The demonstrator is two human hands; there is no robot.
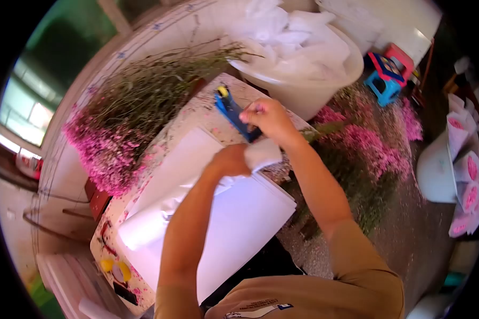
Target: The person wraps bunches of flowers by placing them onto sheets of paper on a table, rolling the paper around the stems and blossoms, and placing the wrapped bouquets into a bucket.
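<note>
My left hand (230,160) is closed round a rolled piece of white wrapping paper (264,153), whose end sticks out to the right. The rest of the roll slants down to the left across a stack of white paper sheets (250,215). My right hand (271,121) is beside a blue tape dispenser (229,110) with a yellow core. Its fingers are pinched together, and whatever they hold is too small to make out. Cut pink flowers (109,154) with long green stems lie left of the paper.
A large pale tub (298,87) of white wrapping stands behind the table. More pink flowers (367,143) lie on the right. Wrapped bouquets (469,167) fill a white bucket (435,169). A small stool (386,85) stands beyond. Yellow-handled scissors (117,270) lie front left.
</note>
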